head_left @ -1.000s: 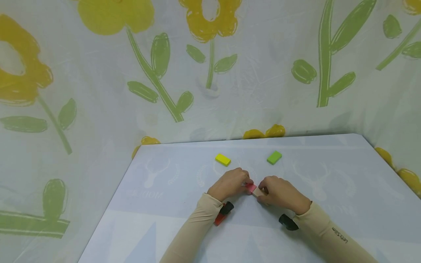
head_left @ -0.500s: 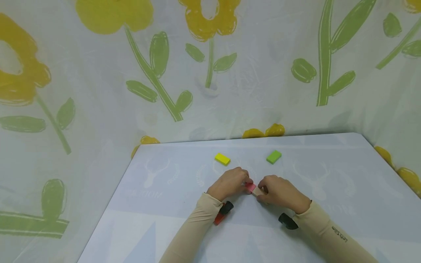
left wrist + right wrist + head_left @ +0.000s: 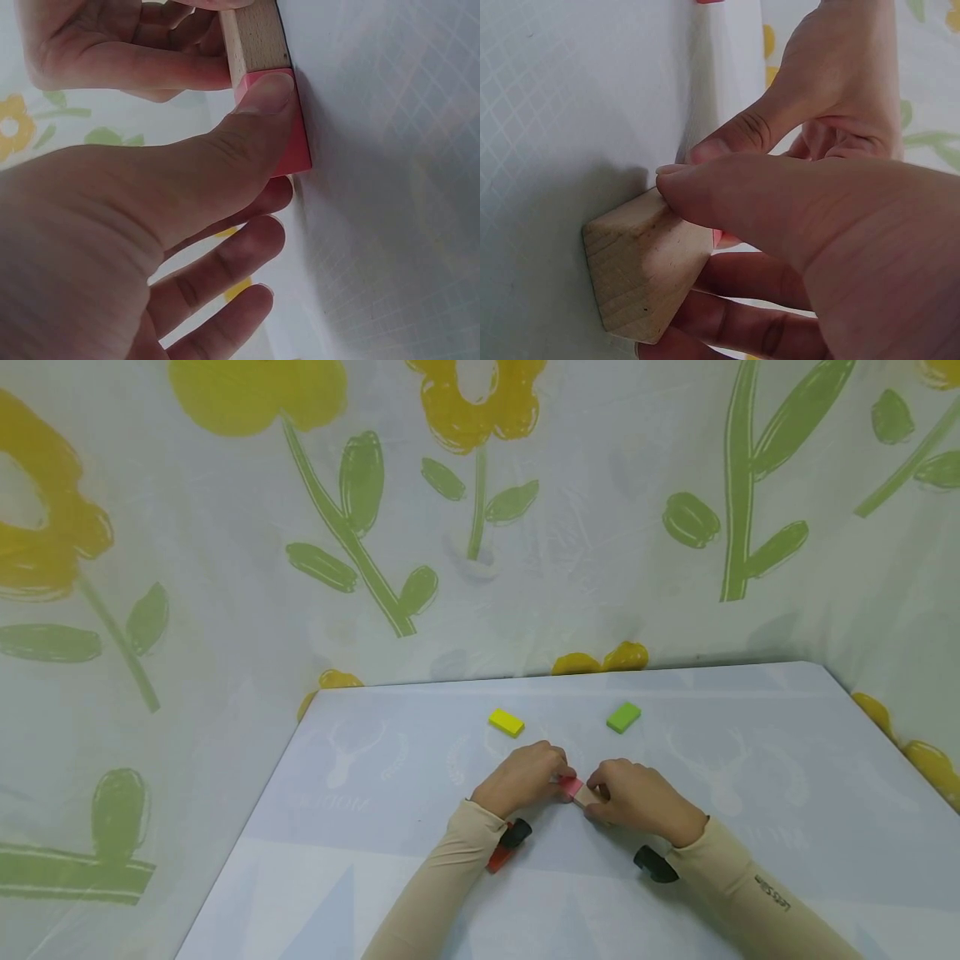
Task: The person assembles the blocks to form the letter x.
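Note:
Near the table's middle, my left hand pinches a pink block. In the left wrist view its thumb lies across the pink block, with the other fingers behind. My right hand holds a plain wooden block between thumb and fingers. The right wrist view shows the bare end of that wooden block, down at the table surface. Both blocks stand end to end in one line, their ends meeting in the left wrist view. The fingers hide much of each block.
A yellow block and a green block lie farther back on the white patterned table. Partly under the left wrist and its black camera lies a red block. A flower-printed curtain stands behind the table.

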`<state>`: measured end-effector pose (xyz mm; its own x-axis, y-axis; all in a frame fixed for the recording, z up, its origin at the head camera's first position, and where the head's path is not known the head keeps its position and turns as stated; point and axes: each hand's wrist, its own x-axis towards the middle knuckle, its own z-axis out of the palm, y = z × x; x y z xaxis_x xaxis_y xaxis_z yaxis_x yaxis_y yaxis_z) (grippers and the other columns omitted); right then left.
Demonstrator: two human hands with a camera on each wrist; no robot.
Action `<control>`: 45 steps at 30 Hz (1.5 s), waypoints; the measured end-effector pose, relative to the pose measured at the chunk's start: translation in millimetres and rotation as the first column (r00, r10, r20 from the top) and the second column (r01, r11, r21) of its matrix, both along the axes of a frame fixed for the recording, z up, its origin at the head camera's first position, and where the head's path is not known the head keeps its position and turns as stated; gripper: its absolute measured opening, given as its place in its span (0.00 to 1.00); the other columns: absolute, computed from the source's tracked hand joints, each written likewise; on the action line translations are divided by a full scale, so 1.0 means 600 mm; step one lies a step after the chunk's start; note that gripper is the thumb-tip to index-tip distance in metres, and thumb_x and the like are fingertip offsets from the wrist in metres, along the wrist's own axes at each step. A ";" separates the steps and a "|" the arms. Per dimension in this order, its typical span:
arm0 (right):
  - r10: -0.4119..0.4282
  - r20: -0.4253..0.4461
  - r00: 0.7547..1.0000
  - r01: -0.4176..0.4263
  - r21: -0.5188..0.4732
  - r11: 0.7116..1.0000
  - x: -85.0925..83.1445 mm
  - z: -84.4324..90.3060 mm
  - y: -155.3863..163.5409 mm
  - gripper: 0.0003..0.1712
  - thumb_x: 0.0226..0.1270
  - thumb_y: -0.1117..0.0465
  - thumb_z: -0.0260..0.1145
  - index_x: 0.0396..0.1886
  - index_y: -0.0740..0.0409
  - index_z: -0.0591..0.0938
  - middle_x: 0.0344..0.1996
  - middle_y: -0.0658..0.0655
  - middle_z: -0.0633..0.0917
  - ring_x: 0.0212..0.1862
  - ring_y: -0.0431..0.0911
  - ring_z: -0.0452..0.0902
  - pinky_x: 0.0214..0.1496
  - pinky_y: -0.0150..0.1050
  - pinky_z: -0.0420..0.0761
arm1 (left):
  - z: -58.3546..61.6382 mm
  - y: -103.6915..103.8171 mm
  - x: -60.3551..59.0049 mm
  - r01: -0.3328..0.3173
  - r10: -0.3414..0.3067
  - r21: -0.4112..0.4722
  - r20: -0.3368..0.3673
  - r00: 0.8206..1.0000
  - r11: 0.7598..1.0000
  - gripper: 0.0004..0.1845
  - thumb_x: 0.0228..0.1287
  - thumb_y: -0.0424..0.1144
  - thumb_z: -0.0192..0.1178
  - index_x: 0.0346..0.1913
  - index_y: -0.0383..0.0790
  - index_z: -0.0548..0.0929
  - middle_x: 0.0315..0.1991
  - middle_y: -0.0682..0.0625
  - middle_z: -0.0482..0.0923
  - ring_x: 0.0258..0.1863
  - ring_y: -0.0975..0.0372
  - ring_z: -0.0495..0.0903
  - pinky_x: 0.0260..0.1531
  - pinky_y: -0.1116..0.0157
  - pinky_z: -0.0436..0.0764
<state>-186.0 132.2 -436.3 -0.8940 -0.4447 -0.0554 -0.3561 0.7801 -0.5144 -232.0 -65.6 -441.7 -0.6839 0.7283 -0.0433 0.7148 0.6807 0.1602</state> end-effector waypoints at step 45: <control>-0.052 0.034 0.998 0.051 0.021 0.998 -0.001 -0.001 -0.001 0.16 0.58 0.57 0.80 0.42 0.58 0.88 0.21 0.47 0.75 0.25 0.39 0.69 0.27 0.33 0.67 | -0.001 0.001 -0.003 0.008 -0.008 -0.015 0.006 1.000 1.000 0.16 0.63 0.47 0.73 0.53 0.50 0.92 0.43 0.58 0.89 0.43 0.67 0.80 0.49 0.75 0.79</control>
